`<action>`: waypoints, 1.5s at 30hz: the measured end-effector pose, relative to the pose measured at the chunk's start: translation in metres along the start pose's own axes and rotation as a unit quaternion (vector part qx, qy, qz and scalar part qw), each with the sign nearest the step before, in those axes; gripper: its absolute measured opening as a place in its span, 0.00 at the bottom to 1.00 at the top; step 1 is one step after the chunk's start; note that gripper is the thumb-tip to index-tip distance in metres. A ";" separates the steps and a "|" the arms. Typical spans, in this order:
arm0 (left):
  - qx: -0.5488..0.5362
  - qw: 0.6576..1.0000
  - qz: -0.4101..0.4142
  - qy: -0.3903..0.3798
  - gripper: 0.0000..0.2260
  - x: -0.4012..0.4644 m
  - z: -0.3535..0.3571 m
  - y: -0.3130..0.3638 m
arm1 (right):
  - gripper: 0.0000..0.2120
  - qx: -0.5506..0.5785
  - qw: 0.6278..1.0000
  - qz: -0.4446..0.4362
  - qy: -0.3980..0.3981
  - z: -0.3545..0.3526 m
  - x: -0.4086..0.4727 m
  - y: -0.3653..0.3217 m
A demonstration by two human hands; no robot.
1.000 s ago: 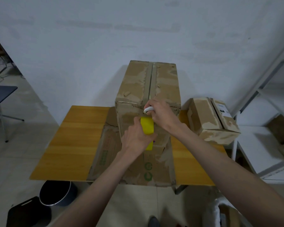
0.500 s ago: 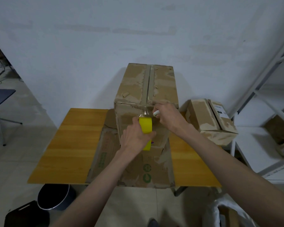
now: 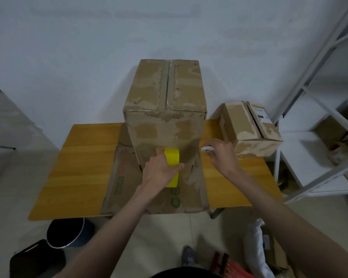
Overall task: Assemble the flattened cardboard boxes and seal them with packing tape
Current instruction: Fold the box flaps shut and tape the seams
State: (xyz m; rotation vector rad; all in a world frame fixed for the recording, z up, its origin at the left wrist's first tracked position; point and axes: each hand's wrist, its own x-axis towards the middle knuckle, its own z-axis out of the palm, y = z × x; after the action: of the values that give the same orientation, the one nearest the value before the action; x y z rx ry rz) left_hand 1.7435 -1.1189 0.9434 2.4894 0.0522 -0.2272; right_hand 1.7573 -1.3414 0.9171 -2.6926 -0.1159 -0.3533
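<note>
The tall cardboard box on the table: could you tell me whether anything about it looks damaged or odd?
Yes: the tall box is worn. Its outer paper is torn off in pale patches on top and front, and the front top edge is ragged, baring the corrugation.

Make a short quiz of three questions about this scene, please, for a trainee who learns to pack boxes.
1. True or false: the left hand grips the yellow tape roll against the near face of the tall cardboard box.
2. What does the right hand hold?
A. a small white tool
B. a black marker
C. nothing
3. Fill in: the smaller box stands to the ______ of the tall one, on the wooden table.

Key
1. True.
2. A. The small white tool shows at the fingers, beside the tall box; what kind of tool it is cannot be told.
3. Right.
</note>
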 end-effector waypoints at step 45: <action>-0.135 0.959 0.207 -0.139 0.22 0.015 0.105 0.026 | 0.04 0.563 0.750 0.316 -0.141 0.012 -0.105 0.051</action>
State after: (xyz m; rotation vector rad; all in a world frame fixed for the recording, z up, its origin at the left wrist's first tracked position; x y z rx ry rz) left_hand 1.7450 -1.2031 0.8738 2.1147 -0.5168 -0.3617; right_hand 1.6651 -1.3853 0.8589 -1.4042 0.3812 0.2887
